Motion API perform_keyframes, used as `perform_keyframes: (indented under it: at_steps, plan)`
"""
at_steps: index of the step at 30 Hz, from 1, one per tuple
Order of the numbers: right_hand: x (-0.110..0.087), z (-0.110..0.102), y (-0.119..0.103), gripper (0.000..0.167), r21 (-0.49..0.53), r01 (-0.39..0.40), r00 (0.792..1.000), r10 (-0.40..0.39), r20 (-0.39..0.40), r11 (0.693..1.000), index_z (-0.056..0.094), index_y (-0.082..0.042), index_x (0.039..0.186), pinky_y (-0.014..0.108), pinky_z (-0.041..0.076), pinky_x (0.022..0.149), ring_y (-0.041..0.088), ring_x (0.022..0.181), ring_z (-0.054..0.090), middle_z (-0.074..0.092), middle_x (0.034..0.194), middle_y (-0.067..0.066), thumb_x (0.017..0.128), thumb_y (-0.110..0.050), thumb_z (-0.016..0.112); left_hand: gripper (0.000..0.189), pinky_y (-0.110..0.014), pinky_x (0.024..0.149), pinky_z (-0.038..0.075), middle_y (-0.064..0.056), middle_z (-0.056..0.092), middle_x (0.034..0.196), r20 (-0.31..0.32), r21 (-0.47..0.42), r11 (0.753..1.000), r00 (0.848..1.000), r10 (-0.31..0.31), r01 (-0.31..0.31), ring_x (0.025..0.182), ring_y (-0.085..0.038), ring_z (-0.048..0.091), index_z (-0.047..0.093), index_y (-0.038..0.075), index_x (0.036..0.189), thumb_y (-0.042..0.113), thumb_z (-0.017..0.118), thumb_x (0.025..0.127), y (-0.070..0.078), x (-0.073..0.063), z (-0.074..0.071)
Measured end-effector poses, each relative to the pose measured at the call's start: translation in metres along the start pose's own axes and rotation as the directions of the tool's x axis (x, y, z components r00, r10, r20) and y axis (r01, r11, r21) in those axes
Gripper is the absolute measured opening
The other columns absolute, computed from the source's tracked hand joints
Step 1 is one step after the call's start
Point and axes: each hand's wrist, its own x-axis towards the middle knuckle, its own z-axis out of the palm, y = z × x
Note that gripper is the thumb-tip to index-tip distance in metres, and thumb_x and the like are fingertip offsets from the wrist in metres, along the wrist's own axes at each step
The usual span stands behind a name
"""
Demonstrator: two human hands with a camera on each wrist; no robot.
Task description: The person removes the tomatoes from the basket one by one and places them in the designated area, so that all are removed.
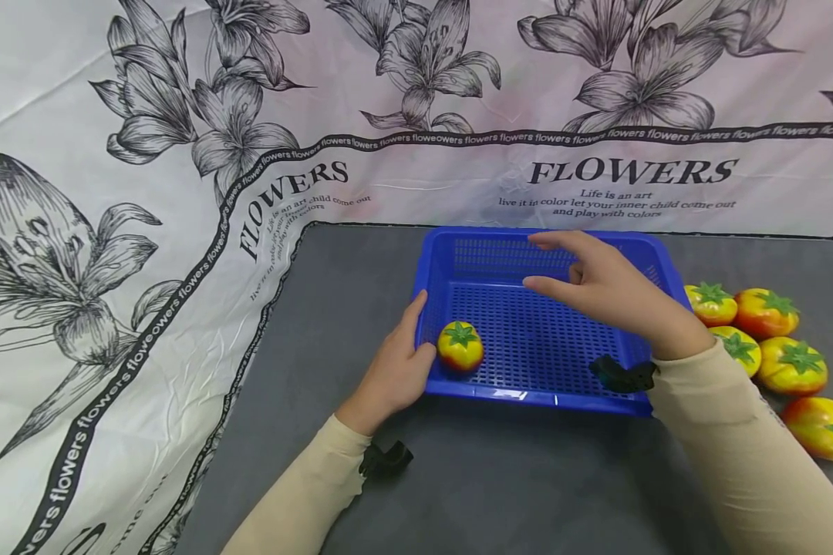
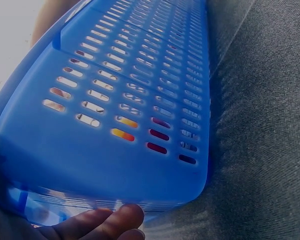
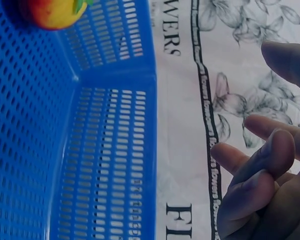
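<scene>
A blue perforated plastic basket (image 1: 527, 397) stands on the dark table. My left hand (image 1: 397, 368) grips its left wall, thumb on the near side of the rim; in the left wrist view the fingertips (image 2: 127, 220) touch the blue plastic. A yellow-red fruit with a green leafy cap (image 1: 460, 347) sits inside, in the near left corner, close to that hand. My right hand (image 1: 600, 289) hovers over the basket's right part, thumb and index finger apart, holding nothing. The right wrist view shows its other fingers (image 3: 247, 197) loosely bent, away from the basket wall (image 3: 105, 165).
Several similar yellow-red fruits (image 1: 794, 365) lie on the table right of the basket, some beside the right forearm. White cloth with printed flowers (image 1: 416, 185) hangs behind the grey table (image 1: 347, 308) and runs along its left side. Each wrist carries a black strap mount (image 1: 386, 460).
</scene>
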Motion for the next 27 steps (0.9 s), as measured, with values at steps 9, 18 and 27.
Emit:
perform_keyframes:
  at_steps: [9, 18, 27]
  plan:
    - [0.014, 0.018, -0.008, 0.067, 0.024, 0.082, 0.994, -0.083, 0.065, 0.996, 0.049, -0.012, 0.156, 0.033, 0.04, 0.053, 0.018, 0.052, 0.037, 0.056, 0.15, 0.016, 0.099, -0.039, 0.072, 0.076, -0.048, 0.125, 0.031, -0.007, 0.033, 0.17, 0.0, 0.012, 1.0, 1.0, 0.026, -0.026, 0.152, -0.022, 0.038, 0.021, 0.021, 0.17, 0.016, 0.047, 0.098, -0.002, 0.001, 0.002]
    - [0.029, 0.037, -0.015, 0.068, 0.041, 0.087, 0.986, -0.092, 0.136, 0.995, 0.049, -0.014, 0.156, 0.046, 0.051, 0.088, 0.027, 0.099, 0.059, 0.055, 0.152, 0.013, 0.099, -0.044, 0.072, 0.076, -0.051, 0.124, 0.031, -0.009, 0.033, 0.17, 0.008, 0.001, 1.0, 1.0, 0.03, -0.03, 0.151, -0.025, 0.041, 0.02, 0.019, 0.17, 0.015, 0.046, 0.099, -0.002, 0.0, 0.0]
    - [0.05, 0.056, -0.011, 0.067, 0.051, 0.057, 0.953, -0.07, 0.294, 0.997, 0.055, -0.014, 0.152, 0.039, 0.055, 0.077, 0.025, 0.08, 0.058, 0.059, 0.146, 0.017, 0.094, -0.038, 0.079, 0.076, -0.052, 0.125, 0.03, -0.008, 0.031, 0.171, 0.018, 0.001, 1.0, 1.0, 0.024, -0.024, 0.152, -0.027, 0.039, 0.019, 0.02, 0.17, 0.015, 0.046, 0.1, -0.001, 0.0, -0.001]
